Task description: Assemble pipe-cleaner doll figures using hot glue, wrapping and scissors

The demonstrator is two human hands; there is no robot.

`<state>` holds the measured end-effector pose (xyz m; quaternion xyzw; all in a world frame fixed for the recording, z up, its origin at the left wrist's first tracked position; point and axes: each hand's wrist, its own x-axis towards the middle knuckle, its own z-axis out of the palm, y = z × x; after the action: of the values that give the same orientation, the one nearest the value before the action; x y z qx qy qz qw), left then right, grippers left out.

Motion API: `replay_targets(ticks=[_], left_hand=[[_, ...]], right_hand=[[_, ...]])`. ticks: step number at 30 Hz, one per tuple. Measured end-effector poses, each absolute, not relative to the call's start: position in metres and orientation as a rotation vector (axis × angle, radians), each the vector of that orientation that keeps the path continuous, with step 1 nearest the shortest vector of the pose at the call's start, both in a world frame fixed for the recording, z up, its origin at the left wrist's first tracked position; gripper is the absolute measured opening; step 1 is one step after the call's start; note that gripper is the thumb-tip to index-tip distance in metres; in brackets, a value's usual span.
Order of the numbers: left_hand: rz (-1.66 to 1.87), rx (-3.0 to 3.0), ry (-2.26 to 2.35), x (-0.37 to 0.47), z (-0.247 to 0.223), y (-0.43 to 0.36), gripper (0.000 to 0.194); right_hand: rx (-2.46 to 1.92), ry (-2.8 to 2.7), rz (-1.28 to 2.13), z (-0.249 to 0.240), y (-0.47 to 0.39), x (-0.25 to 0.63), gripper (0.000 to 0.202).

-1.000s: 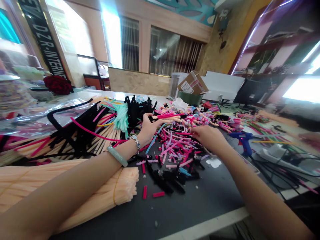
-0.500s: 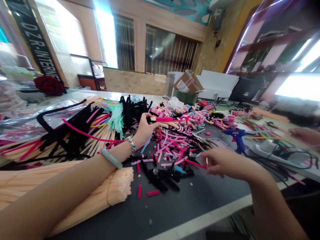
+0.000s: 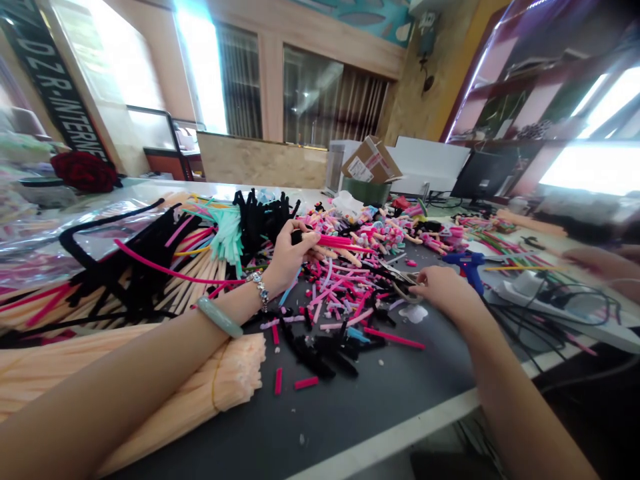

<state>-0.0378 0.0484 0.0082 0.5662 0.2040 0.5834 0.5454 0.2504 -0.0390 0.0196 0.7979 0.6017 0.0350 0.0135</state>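
Stems (image 3: 239,379), peach and bundled, lie nearest you, partly hidden by your left forearm (image 3: 165,373), with short pink pieces (image 3: 306,383) and a longer pink strip (image 3: 395,338) on the dark tabletop (image 3: 360,417). Past them, your right hand (image 3: 443,288) is at the handles of scissors (image 3: 399,273), though whether it is clamped on them cannot be told, and your left hand (image 3: 290,252) pinches pink and peach lengths (image 3: 336,241) over the colourful heap (image 3: 327,287); well beyond, a cardboard box (image 3: 376,162) tilts above a green container (image 3: 367,192).

Dark tabletop (image 3: 360,417) — strewn with pink stem pieces (image 3: 394,338), black fuzzy scraps (image 3: 320,360) — and a banded peach bundle (image 3: 237,373).
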Motion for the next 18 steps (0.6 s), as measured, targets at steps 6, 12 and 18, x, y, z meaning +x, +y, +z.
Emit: replay_targets(ticks=[6, 12, 18], left_hand=[[1.382, 1.346, 0.442, -0.036, 0.008, 0.046, 0.038], [1.33, 1.245, 0.467, -0.034, 0.01, 0.044, 0.036], [1.293, 1.216, 0.413, -0.035, 0.009, 0.046, 0.029]], right_hand=[[2.442, 1.868, 0.102, 0.01, -0.031, 0.254, 0.021], [2.418, 1.813, 0.122, 0.015, -0.022, 0.25, 0.031], [2.423, 1.763, 0.168, 0.018, -0.018, 0.239, 0.039]])
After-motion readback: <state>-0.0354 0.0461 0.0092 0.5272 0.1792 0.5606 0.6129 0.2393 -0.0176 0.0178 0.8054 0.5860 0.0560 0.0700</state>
